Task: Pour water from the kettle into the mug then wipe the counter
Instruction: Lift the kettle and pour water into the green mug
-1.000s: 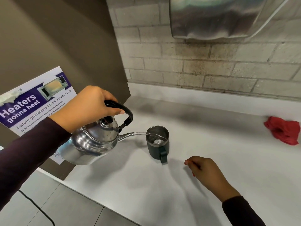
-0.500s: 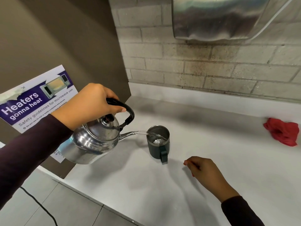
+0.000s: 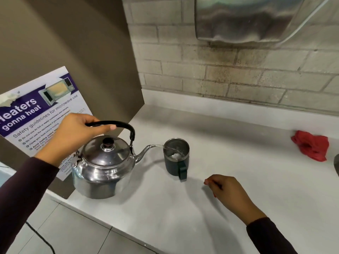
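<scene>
My left hand (image 3: pixel 73 136) grips the black handle of a shiny steel kettle (image 3: pixel 102 169), held at the counter's left end. A thin stream of water runs from its spout into a dark green mug (image 3: pixel 175 163) just to the right, handle facing me. Water and foam show inside the mug. My right hand (image 3: pixel 229 194) rests on the white counter (image 3: pixel 183 208), right of the mug and nearer me, fingers curled with nothing in them. A crumpled red cloth (image 3: pixel 311 145) lies at the far right of the counter.
A brown side panel with a microwave safety poster (image 3: pixel 36 114) stands left of the kettle. A brick wall runs behind the counter, with a steel dispenser (image 3: pixel 244 19) mounted above. The counter's front edge drops to a tiled floor (image 3: pixel 64 231) with a black cable.
The kettle has tipped back toward level and sits lower and closer to the counter. The stream into the mug has thinned. My right hand has stayed in place.
</scene>
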Available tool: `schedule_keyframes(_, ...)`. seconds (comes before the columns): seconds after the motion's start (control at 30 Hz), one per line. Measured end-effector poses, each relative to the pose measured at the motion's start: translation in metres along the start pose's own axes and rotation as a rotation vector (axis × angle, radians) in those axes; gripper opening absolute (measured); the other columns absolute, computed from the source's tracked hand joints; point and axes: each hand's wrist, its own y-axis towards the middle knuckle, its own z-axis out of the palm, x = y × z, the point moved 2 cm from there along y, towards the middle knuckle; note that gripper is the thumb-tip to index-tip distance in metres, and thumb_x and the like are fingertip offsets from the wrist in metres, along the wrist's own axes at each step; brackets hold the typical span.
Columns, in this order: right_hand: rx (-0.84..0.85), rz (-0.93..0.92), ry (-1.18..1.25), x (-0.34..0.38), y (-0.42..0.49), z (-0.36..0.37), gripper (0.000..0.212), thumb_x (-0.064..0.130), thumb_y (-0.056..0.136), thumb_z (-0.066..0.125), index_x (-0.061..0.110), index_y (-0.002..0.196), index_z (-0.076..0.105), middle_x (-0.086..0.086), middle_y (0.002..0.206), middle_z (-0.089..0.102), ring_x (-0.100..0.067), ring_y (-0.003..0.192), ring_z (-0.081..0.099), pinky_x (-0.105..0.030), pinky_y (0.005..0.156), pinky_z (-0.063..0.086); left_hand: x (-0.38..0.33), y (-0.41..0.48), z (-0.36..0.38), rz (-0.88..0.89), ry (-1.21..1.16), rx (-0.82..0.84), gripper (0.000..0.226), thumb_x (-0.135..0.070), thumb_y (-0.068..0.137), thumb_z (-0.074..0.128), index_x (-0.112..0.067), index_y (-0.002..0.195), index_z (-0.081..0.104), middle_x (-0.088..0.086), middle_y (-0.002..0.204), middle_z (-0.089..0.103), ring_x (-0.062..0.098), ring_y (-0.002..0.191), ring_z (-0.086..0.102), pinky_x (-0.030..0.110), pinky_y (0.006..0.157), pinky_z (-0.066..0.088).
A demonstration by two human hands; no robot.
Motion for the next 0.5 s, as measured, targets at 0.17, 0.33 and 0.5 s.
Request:
schedule_keyframes(0.17, 0.000, 0.004, 0.001, 0.001, 0.000, 0.000, 0.019, 0.030, 0.091, 0.054, 0.022, 0.085, 0.071, 0.015, 0.054, 0.054, -0.003, 0.058, 0.054, -0.021, 0.062, 0.044, 0.035, -0.009, 0.013, -0.175, -0.240, -0.078, 0.040, -0.039, 0.065, 0.081, -0.013, 0.049, 0.056, -0.010, 0.030, 0.036, 0.003, 0.028, 0.028, 0.011, 0.032, 0.024)
schedule_keyframes(0.33, -0.010, 0.023, 0.002, 0.000, -0.002, -0.001, 0.020, 0.032, 0.092, 0.054, 0.022, 0.084, 0.069, 0.014, 0.054, 0.054, -0.002, 0.056, 0.052, -0.018, 0.060, 0.041, 0.043, 0.001, 0.033, -0.185, -0.376, -0.141, 0.030, -0.042, 0.064, 0.081, -0.029, 0.044, 0.063, -0.016, 0.029, 0.043, -0.002, 0.026, 0.036, 0.007, 0.033, 0.029)
schedule_keyframes(0.5, -0.032, 0.055, 0.005, -0.001, -0.004, -0.007, 0.021, 0.032, 0.092, 0.053, 0.020, 0.084, 0.069, 0.012, 0.054, 0.053, -0.002, 0.053, 0.049, -0.019, 0.058, 0.040, 0.022, 0.035, 0.055, -0.107, -0.415, -0.148, 0.039, -0.054, 0.054, 0.080, -0.017, 0.057, 0.066, -0.006, 0.046, 0.053, 0.009, 0.044, 0.045, 0.029, 0.053, 0.037)
